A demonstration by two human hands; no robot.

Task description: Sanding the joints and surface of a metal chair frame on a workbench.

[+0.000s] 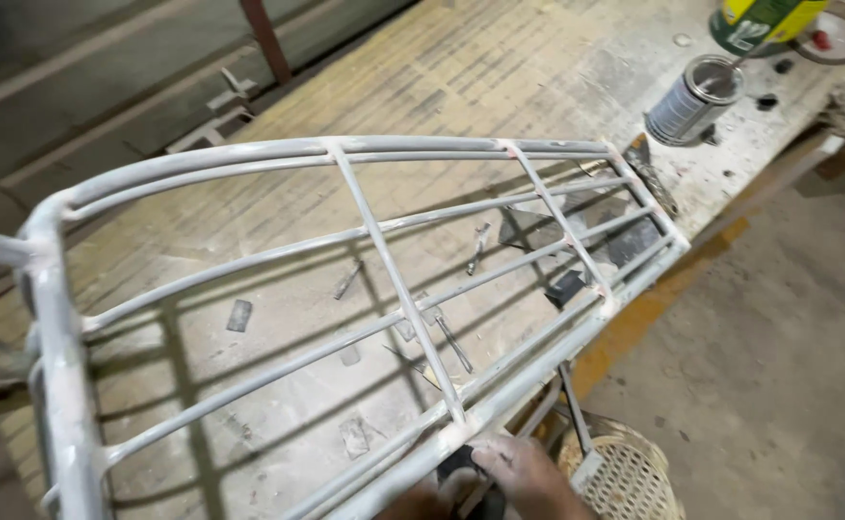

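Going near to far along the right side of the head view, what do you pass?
Hand on the grey metal frame, wicker basket, black pad, open tin can, yellow-green container.

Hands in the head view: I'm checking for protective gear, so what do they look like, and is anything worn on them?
Only one hand shows clearly at the bottom edge. It is bare: no glove, ring or watch visible, and no sleeve in view. Pale dust or paint smears mark its fingers. Which hand it is cannot be told, nor whether a second one shows beside it.
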